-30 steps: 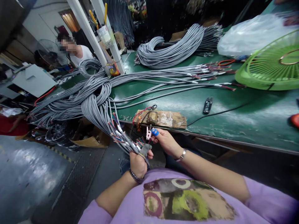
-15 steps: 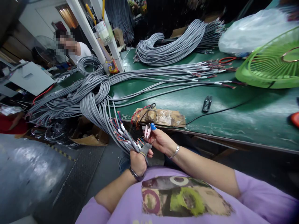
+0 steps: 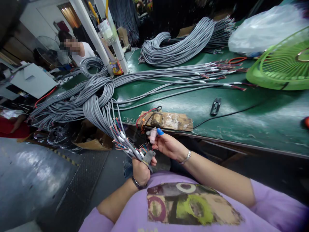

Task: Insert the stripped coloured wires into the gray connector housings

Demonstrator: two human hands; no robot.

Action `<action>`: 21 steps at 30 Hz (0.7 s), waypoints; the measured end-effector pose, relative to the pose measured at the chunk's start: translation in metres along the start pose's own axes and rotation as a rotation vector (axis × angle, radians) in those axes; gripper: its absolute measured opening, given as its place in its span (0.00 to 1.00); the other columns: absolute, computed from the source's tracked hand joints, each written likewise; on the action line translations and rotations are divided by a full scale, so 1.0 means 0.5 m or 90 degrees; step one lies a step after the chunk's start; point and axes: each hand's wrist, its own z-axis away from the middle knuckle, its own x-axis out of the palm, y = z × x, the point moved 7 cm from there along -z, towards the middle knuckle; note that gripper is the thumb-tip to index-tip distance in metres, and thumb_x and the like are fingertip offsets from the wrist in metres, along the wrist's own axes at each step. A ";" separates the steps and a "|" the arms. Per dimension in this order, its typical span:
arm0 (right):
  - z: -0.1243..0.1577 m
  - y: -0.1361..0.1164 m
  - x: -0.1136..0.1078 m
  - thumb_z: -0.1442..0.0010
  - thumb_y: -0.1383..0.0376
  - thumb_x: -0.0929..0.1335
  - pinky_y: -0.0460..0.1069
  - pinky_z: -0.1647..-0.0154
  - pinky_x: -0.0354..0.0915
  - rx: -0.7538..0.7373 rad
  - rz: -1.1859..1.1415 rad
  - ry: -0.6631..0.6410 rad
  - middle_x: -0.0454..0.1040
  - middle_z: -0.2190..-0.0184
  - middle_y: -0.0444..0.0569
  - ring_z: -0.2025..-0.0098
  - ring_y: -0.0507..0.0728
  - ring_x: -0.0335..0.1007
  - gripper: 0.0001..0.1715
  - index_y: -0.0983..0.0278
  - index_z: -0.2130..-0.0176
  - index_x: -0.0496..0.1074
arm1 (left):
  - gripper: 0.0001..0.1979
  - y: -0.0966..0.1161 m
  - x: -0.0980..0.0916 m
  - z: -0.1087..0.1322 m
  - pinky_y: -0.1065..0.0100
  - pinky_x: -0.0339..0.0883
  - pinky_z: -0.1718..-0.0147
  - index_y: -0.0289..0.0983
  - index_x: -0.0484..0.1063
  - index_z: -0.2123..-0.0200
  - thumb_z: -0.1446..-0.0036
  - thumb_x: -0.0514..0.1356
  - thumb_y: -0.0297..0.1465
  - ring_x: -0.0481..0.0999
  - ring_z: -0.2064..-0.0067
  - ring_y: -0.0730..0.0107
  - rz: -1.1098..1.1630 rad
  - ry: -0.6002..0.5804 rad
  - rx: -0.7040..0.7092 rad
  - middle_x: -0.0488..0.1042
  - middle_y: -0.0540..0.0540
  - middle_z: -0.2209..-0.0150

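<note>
**Cable ends fanned in your left fist, pink clip pinched in your right**

Your left hand is closed tight round the grey cable bundle just under its stripped ends. It sits off the near edge of the desk, so the coloured wires fan upward in plain sight. The rest of the bundle drapes over that edge, and the desk seems to carry its weight rather than your wrist.

Your right hand pinches a small pink clip between thumb and forefinger. A blue finger cot caps the forefinger, likely for grip. The clip sits just beside the wire tips; contact cannot be told.

A wooden block lies at the near edge above your hands, and black snips lie farther in.
</note>
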 end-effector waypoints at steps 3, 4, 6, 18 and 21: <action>0.000 -0.008 -0.002 0.46 0.57 0.70 0.43 0.73 0.65 -0.024 0.022 0.022 0.73 0.73 0.45 0.73 0.49 0.67 0.13 0.66 0.66 0.74 | 0.12 0.006 -0.001 -0.003 0.76 0.60 0.83 0.33 0.73 0.78 0.55 0.65 0.36 0.67 0.82 0.78 0.016 0.020 0.005 0.71 0.50 0.83; 0.000 -0.009 -0.004 0.45 0.57 0.70 0.43 0.73 0.65 -0.026 0.024 0.033 0.73 0.73 0.46 0.73 0.49 0.67 0.13 0.66 0.66 0.75 | 0.11 0.008 0.000 -0.005 0.76 0.60 0.83 0.33 0.73 0.78 0.55 0.65 0.36 0.67 0.82 0.78 0.023 0.025 0.008 0.71 0.50 0.83; 0.000 -0.009 -0.005 0.45 0.57 0.69 0.43 0.73 0.65 -0.026 0.027 0.047 0.73 0.73 0.46 0.73 0.49 0.67 0.14 0.66 0.67 0.75 | 0.11 0.011 0.005 -0.008 0.76 0.59 0.83 0.33 0.73 0.78 0.55 0.65 0.36 0.67 0.82 0.78 0.035 0.031 0.015 0.70 0.50 0.84; -0.011 -0.013 -0.020 0.48 0.47 0.68 0.46 0.71 0.62 -0.147 0.138 0.043 0.73 0.74 0.48 0.72 0.50 0.65 0.24 0.66 0.68 0.75 | 0.11 0.006 0.016 -0.025 0.77 0.59 0.83 0.32 0.72 0.80 0.56 0.65 0.35 0.66 0.83 0.79 0.025 0.036 0.015 0.70 0.50 0.84; -0.018 0.002 -0.014 0.50 0.48 0.70 0.46 0.72 0.63 -0.081 0.070 0.021 0.75 0.71 0.49 0.72 0.51 0.66 0.23 0.65 0.67 0.75 | 0.12 0.003 0.013 -0.023 0.76 0.60 0.83 0.33 0.72 0.81 0.56 0.65 0.35 0.66 0.83 0.79 0.021 0.047 0.017 0.70 0.50 0.84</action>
